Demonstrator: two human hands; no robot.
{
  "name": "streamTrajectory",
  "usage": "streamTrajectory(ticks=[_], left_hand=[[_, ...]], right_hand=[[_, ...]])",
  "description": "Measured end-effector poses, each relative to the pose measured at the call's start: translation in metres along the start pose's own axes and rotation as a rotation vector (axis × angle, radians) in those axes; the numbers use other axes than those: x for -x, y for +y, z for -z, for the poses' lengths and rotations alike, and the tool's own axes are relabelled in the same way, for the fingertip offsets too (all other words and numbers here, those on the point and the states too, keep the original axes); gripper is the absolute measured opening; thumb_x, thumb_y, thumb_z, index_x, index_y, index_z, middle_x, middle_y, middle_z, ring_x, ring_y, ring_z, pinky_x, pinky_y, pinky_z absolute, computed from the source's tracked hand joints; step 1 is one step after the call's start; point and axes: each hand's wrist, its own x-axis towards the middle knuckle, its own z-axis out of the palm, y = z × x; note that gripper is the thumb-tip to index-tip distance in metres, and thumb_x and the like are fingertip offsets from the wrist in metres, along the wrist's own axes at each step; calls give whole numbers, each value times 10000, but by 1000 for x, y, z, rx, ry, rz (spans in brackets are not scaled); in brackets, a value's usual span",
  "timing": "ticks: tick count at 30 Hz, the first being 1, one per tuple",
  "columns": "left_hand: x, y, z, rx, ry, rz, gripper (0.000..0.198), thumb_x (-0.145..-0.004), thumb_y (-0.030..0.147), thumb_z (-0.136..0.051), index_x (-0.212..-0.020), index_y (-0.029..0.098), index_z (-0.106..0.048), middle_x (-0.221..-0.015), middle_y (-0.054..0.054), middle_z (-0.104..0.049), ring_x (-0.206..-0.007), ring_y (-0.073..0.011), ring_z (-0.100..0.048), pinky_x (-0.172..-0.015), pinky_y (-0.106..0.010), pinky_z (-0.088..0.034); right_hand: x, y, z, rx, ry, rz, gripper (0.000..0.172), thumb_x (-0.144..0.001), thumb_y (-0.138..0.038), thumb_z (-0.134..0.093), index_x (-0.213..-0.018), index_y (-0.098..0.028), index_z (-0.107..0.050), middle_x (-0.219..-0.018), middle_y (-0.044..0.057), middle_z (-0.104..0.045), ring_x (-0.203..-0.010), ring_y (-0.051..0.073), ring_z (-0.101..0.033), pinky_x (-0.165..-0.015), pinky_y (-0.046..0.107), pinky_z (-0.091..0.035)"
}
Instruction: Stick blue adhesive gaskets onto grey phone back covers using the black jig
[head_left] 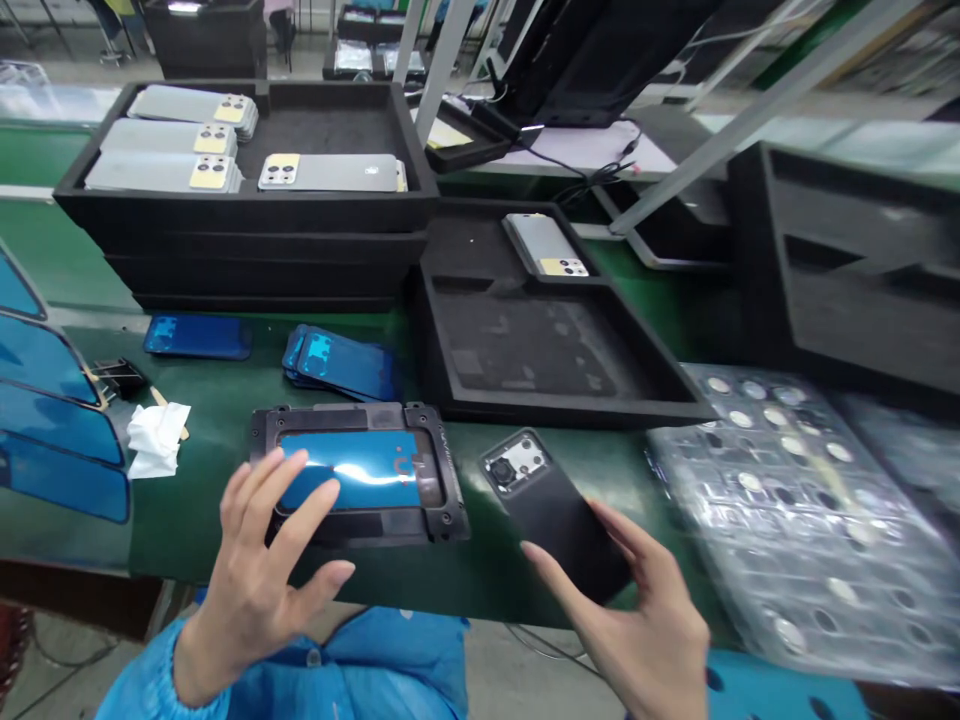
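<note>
My right hand (637, 600) grips a dark phone back cover (566, 525) by its lower sides, with the camera cutout toward the upper left. My left hand (274, 560) has its fingers spread over a black fixture frame (450, 500). Inside the frame lies a shiny blue film sheet (349, 470); the fingertips are over its left part, and whether they press on it I cannot tell. Behind the fixture is a small stack of dark blue sheets (349, 365), and another blue sheet pile (196, 337) lies further left.
Stacked black trays (262, 215) hold silver phone covers (334, 172) at the back left. A lower black tray (562, 410) stands behind the dark cover. At right are clear plastic blister trays (795, 520). A crumpled white tissue (157, 440) and blue panels (60, 425) sit at left.
</note>
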Motion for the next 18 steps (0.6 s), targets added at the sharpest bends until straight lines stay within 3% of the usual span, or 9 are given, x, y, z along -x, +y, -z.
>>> streamTrajectory(ticks=[3,6,9,11,12,14,15,17,18], left_hand=[[5,23,-5,513,1,150,804,-935,354,-710,-1617,305,-287,-1443,-140,-634,-1282,-280,-645,-1088,-421,-529],[6,44,-12,999,-47,512,971,-884,437,-767,-1632,390,-149,-1378,-119,-696,-1131,-266,-743,-956,-377,-624],[1,51,-10,1094,37,847,1003,-862,386,-803,-1630,368,-157,-1127,-60,-801,-903,-226,-797,-767,-289,-663],[-5,48,-3,1048,94,1011,1052,-834,360,-830,-1633,349,-146,-910,6,-813,-772,-198,-790,-671,-247,-649],[-8,46,2,1036,100,1067,1075,-815,363,-846,-1633,346,-149,-834,30,-801,-744,-192,-783,-648,-235,-638],[-11,42,11,1052,80,1141,1093,-781,373,-875,-1627,333,-185,-761,50,-782,-741,-185,-778,-656,-221,-623],[-12,40,14,1076,71,1162,1098,-768,371,-886,-1623,331,-199,-759,49,-781,-747,-179,-777,-667,-214,-616],[-11,37,15,1148,73,1167,1113,-751,351,-902,-1616,338,-201,-801,40,-789,-754,-164,-773,-685,-202,-607],[-10,36,14,1188,74,1151,1112,-750,336,-903,-1611,345,-198,-826,34,-792,-756,-159,-772,-689,-201,-608]], right_hand=[[22,-43,-1,-187,-19,252,624,-788,-306,-855,-1359,-247,-610,-1288,134,-658,-1168,362,-652,-1017,561,-519],[49,-85,-19,-348,-102,337,669,-821,-254,-836,-1429,-287,-559,-1384,119,-588,-1212,327,-621,-1000,476,-545],[65,-111,-39,-518,-170,309,778,-841,-287,-843,-1513,-330,-454,-1482,112,-524,-1282,328,-599,-1016,472,-563],[65,-117,-43,-713,-220,190,727,-879,-391,-809,-1503,-331,-442,-1474,120,-557,-1225,314,-650,-975,459,-591],[63,-117,-43,-827,-285,95,615,-914,-443,-759,-1451,-324,-483,-1424,120,-607,-1167,299,-684,-940,444,-604],[56,-115,-38,-1019,-528,-149,332,-980,-510,-642,-1229,-294,-604,-1235,101,-718,-1027,264,-729,-864,403,-616],[52,-113,-36,-1073,-683,-272,282,-987,-538,-615,-1092,-277,-637,-1133,87,-747,-977,254,-734,-845,390,-613],[48,-112,-32,-1114,-955,-489,375,-926,-632,-649,-948,-258,-667,-1031,72,-762,-960,253,-728,-879,391,-595],[47,-112,-31,-1131,-1057,-590,431,-877,-677,-685,-976,-258,-694,-1040,73,-766,-986,261,-726,-919,407,-581]])
